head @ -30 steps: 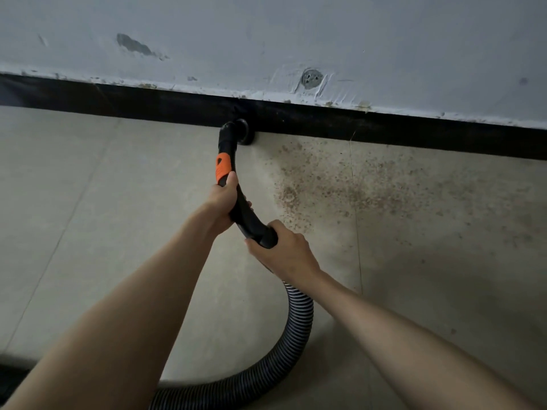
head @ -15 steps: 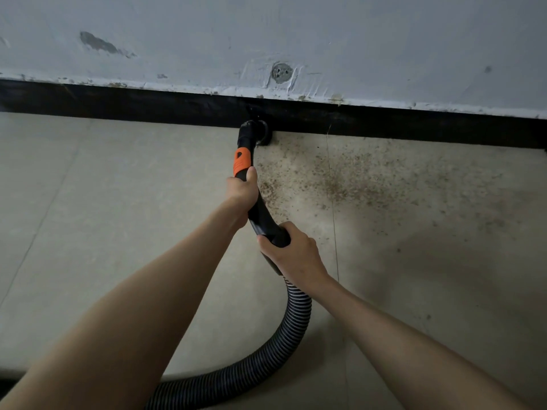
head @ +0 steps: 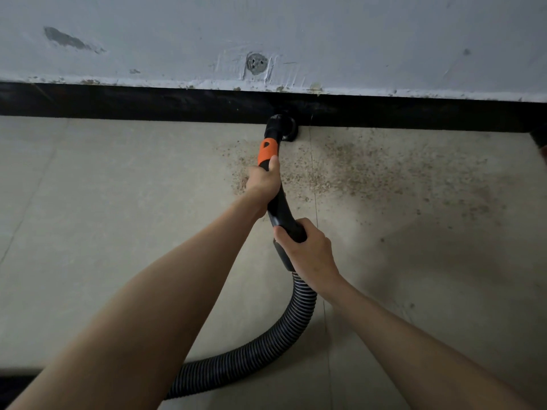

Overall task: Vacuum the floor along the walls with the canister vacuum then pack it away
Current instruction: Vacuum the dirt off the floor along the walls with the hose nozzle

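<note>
A black vacuum handle tube [head: 279,208] with an orange collar [head: 267,152] ends in a round black nozzle [head: 282,127] that sits on the floor against the black skirting board [head: 148,103]. My left hand [head: 263,182] grips the tube just below the orange collar. My right hand [head: 307,250] grips the tube's lower end, where the ribbed black hose [head: 296,321] begins. The hose curves down and leftward across the floor and passes behind my left forearm. The canister is out of view.
Brown dust and crumbs [head: 370,170] lie scattered over the beige tiles [head: 118,202] to the right of the nozzle, along the skirting. Above it rises a scuffed grey-white wall [head: 355,39] with a filled hole [head: 256,63]. A dark object [head: 540,140] shows at the right edge.
The nozzle has slid to the right along the skirting board into the dusty patch, and both hands moved right with the tube. The grips are unchanged.
</note>
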`<action>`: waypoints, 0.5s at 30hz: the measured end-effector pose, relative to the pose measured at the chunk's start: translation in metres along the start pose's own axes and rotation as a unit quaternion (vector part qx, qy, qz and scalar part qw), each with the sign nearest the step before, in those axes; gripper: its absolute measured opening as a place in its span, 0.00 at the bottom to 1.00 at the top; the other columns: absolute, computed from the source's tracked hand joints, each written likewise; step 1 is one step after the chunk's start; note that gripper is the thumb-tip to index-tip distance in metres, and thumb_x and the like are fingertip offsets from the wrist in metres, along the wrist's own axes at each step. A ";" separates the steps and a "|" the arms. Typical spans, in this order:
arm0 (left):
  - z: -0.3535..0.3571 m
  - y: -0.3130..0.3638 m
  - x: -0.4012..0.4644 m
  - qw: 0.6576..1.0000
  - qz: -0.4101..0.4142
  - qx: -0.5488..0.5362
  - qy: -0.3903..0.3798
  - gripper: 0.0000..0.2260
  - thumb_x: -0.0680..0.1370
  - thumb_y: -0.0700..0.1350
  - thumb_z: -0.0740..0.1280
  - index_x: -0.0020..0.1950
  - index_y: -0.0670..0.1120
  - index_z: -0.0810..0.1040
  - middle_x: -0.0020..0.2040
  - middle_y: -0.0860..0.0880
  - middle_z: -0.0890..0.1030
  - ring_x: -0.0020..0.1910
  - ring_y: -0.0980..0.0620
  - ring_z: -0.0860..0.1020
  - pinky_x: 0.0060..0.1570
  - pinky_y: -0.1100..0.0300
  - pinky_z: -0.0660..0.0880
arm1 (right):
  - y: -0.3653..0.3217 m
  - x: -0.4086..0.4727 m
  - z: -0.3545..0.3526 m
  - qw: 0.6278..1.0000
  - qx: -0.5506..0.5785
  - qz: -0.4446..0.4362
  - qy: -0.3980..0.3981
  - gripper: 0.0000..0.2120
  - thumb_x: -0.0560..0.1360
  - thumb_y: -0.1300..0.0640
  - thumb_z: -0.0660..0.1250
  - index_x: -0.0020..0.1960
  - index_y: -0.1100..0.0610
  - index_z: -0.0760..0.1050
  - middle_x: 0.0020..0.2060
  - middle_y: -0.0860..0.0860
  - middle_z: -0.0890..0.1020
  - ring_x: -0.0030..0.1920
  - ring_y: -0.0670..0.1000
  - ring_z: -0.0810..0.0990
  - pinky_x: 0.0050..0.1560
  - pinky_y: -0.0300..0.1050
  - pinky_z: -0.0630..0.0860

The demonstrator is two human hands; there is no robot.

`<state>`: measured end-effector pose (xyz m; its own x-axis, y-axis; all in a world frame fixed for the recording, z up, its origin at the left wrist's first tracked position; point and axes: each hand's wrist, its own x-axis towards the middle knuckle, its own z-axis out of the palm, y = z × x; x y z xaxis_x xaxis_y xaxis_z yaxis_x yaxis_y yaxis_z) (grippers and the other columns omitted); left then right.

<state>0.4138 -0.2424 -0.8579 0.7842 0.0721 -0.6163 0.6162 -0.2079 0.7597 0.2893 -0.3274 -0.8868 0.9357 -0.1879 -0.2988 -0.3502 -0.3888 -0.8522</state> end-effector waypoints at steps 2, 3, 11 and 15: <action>0.007 0.004 -0.002 1.000 -0.001 0.007 -0.019 0.24 0.81 0.57 0.54 0.67 0.38 0.63 0.47 0.42 0.73 0.53 0.39 0.79 0.56 0.44 0.76 | 0.002 -0.001 -0.004 1.000 -0.008 0.009 0.016 0.12 0.72 0.43 0.67 0.37 0.49 0.70 0.26 0.45 0.74 0.28 0.44 0.75 0.29 0.37 0.70; 0.009 0.005 -0.003 0.999 -0.002 0.008 -0.031 0.25 0.81 0.57 0.54 0.67 0.37 0.64 0.48 0.41 0.73 0.52 0.40 0.78 0.56 0.44 0.76 | 0.002 -0.002 -0.004 0.999 -0.017 0.015 0.027 0.13 0.72 0.43 0.67 0.37 0.49 0.69 0.26 0.45 0.74 0.28 0.45 0.75 0.29 0.39 0.70; 0.011 0.017 -0.004 0.996 0.020 0.031 -0.078 0.26 0.82 0.57 0.52 0.65 0.36 0.67 0.52 0.40 0.74 0.52 0.41 0.77 0.59 0.45 0.74 | -0.007 0.000 -0.001 0.998 -0.016 0.025 0.061 0.15 0.73 0.42 0.67 0.36 0.49 0.67 0.26 0.45 0.71 0.27 0.44 0.72 0.29 0.38 0.66; -0.011 0.012 -0.002 0.998 0.025 0.043 -0.045 0.24 0.82 0.57 0.52 0.64 0.37 0.67 0.50 0.41 0.74 0.50 0.41 0.77 0.59 0.45 0.75 | -0.016 -0.004 0.019 0.999 -0.009 0.022 0.043 0.14 0.72 0.41 0.67 0.36 0.49 0.68 0.27 0.45 0.73 0.29 0.46 0.74 0.30 0.40 0.67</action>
<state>0.4204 -0.2344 -0.8455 0.8011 -0.0275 -0.5979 0.5655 -0.2924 0.7712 0.2917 -0.3034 -0.8798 0.9126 -0.2809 -0.2972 -0.3920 -0.3937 -0.8315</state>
